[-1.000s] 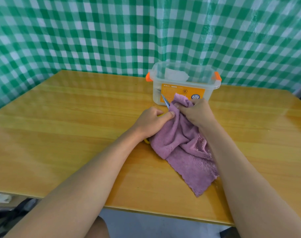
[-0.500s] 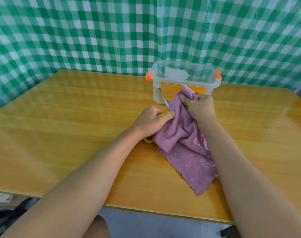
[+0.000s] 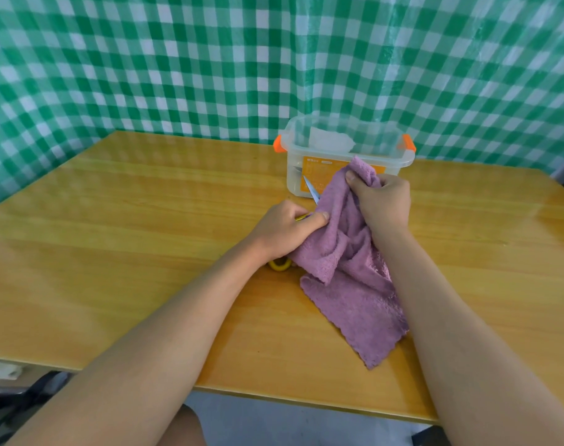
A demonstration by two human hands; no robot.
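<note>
Scissors (image 3: 312,192) under cloth (image 3: 354,284) point away toward box (image 3: 294,181).

Hidden: yellow-handled metal scissors (image 3: 312,190), showing only a blade tip, a sliver of handle and one finger loop. The rest lies under the left hand (image 3: 285,228) and the purple fleecy cloth (image 3: 354,284). Also hidden are the fingertips of the right hand (image 3: 382,201), buried in cloth folds.
Part-covered: orange label (image 3: 316,169) on the clear plastic box with orange latches (image 3: 293,180), behind the cloth; print too small to read.
Blurred: pale white contents (image 3: 330,141) inside the box, not identifiable.
Cut off: dark clutter (image 3: 32,400) below the tabletop (image 3: 145,252), at the lower left edge.
</note>
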